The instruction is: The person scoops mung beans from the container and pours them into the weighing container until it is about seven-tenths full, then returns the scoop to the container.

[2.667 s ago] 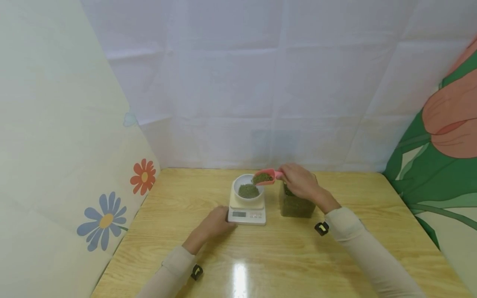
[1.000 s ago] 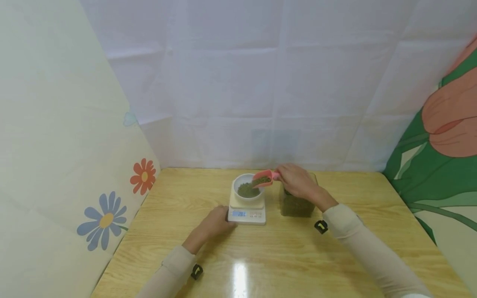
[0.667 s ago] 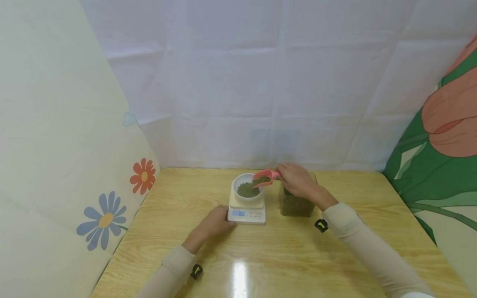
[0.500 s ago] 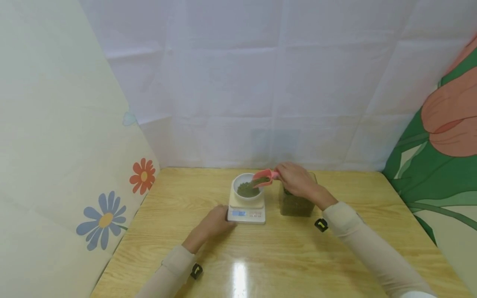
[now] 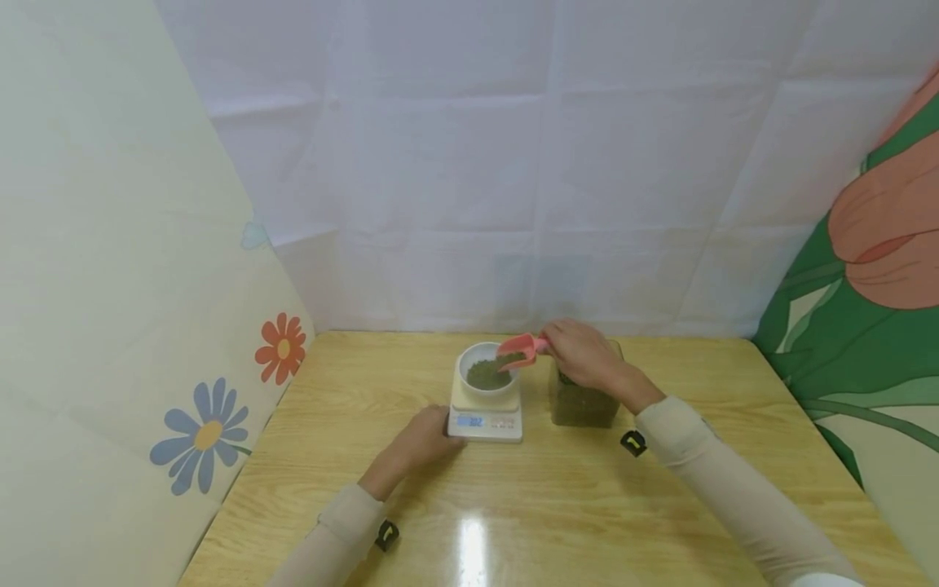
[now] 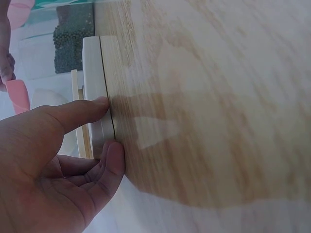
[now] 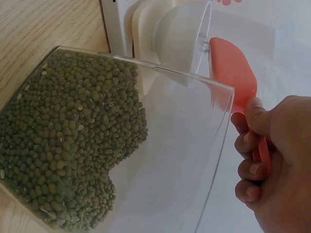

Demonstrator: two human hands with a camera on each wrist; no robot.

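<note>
My right hand [image 5: 583,352] grips the handle of a pink scoop [image 7: 233,68], fingers curled round it. The scoop tilts over the right rim of a white bowl [image 7: 180,36], and a few mung beans show at its lip in the right wrist view. Green beans [image 5: 487,375] lie heaped in the bowl, which sits on a white kitchen scale [image 5: 506,435]. At the scale's front left corner, my left hand [image 5: 427,436] holds the edge, thumb on the front face and fingers curled at the side in the left wrist view. The scale's display [image 5: 469,421] is lit with digits.
Right of the scale stands a clear square container [image 5: 584,408] with mung beans [image 7: 73,131] heaped in it, partly under my right hand. All stand on a wood-grain table [image 5: 367,375] with a white cloth wall [image 5: 440,163] behind. Flower-print panels flank both sides.
The scoop has moved slightly left and tipped downward, and holds fewer beans. The heap in the bowl has grown. The dark display has lit up. My left hand has stayed put.
</note>
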